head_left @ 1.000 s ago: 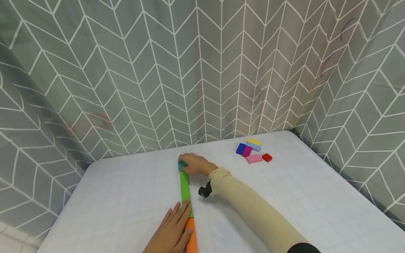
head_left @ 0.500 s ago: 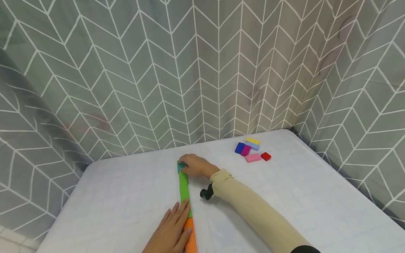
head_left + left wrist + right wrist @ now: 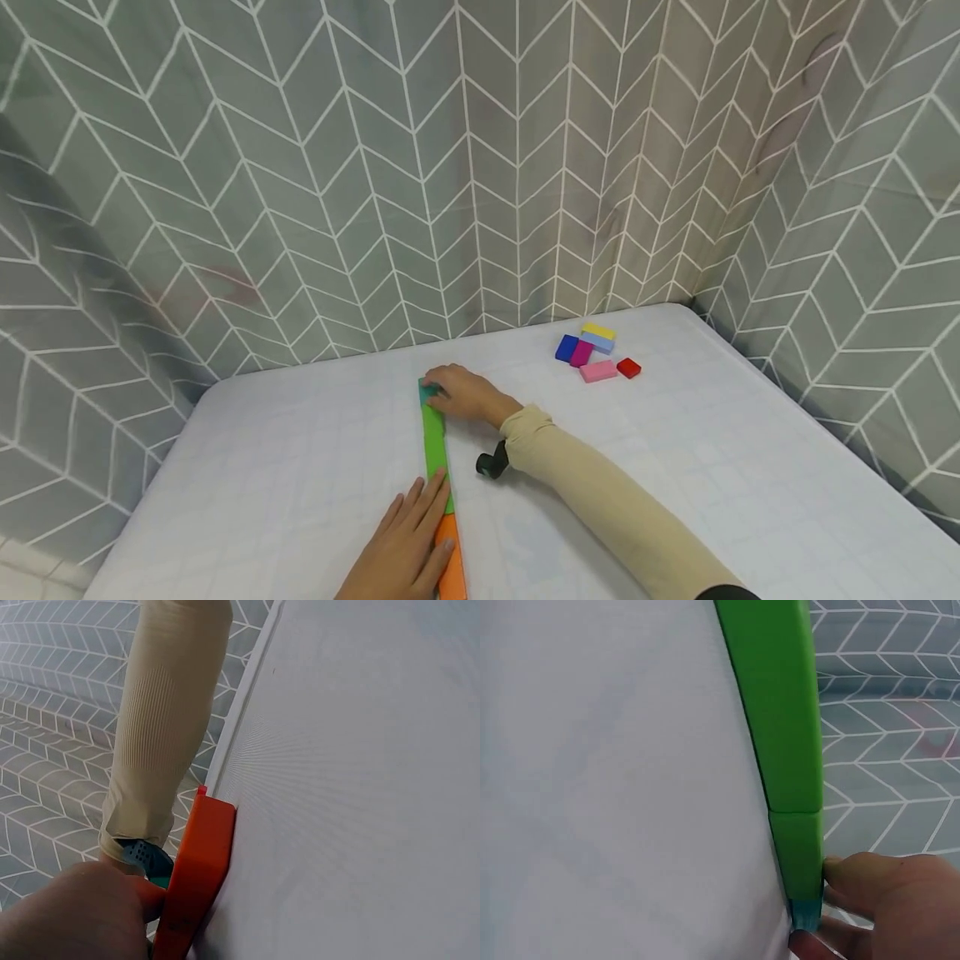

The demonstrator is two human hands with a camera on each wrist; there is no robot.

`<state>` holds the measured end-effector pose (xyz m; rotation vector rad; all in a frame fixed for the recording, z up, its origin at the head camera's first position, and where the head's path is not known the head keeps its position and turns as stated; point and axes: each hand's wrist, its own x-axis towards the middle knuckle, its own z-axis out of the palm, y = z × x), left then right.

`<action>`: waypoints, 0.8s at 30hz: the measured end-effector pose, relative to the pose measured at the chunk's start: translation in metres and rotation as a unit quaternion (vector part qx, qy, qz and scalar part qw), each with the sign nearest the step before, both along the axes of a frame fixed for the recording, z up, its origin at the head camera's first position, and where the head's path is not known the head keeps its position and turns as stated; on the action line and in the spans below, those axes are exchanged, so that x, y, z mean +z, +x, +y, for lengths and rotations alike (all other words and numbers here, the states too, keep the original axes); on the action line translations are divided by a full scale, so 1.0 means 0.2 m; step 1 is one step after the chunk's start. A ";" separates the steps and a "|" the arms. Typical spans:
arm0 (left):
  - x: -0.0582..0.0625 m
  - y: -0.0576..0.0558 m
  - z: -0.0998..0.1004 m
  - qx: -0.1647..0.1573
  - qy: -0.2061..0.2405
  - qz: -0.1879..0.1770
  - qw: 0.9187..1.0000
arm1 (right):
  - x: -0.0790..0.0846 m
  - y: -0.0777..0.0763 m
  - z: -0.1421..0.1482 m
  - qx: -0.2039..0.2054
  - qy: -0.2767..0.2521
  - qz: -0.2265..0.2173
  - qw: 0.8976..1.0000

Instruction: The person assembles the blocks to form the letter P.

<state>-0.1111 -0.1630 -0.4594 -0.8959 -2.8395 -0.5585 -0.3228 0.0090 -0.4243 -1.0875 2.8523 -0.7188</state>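
Observation:
A straight row of blocks runs away from me across the white table. The orange block (image 3: 453,571) is nearest, then green blocks (image 3: 435,442), with a teal block (image 3: 425,390) at the far end. My right hand (image 3: 467,394) pinches the teal block between thumb and fingers. The right wrist view shows two green blocks (image 3: 780,712) end to end, and the teal block (image 3: 804,912) between the fingertips. My left hand (image 3: 401,546) lies with fingers extended along the row's left side, touching the green; its thumb rests at the orange block (image 3: 199,870).
Several small blocks lie loosely grouped at the table's back right: yellow (image 3: 599,332), light blue (image 3: 598,342), dark blue (image 3: 567,347), magenta (image 3: 581,353), pink (image 3: 598,372) and red (image 3: 628,367). A patterned curtain (image 3: 480,167) stands behind the table (image 3: 300,467).
The teal block has shifted slightly and lines up more closely with the green one, still pinched by my right hand. My left hand keeps its place; the head view has moved a little.

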 end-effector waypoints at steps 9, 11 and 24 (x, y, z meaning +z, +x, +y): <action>-0.05 0.01 0.01 0.002 0.015 0.021 1.000 | 0.08 -0.07 0.37 -0.062 0.003 0.041 0.997; -0.05 0.01 0.01 0.003 0.016 0.044 0.999 | 0.10 -0.11 0.52 -0.109 0.027 0.060 0.992; -0.05 0.00 0.00 -0.004 0.020 0.067 0.998 | 0.03 -0.14 0.99 -0.226 0.111 0.031 0.967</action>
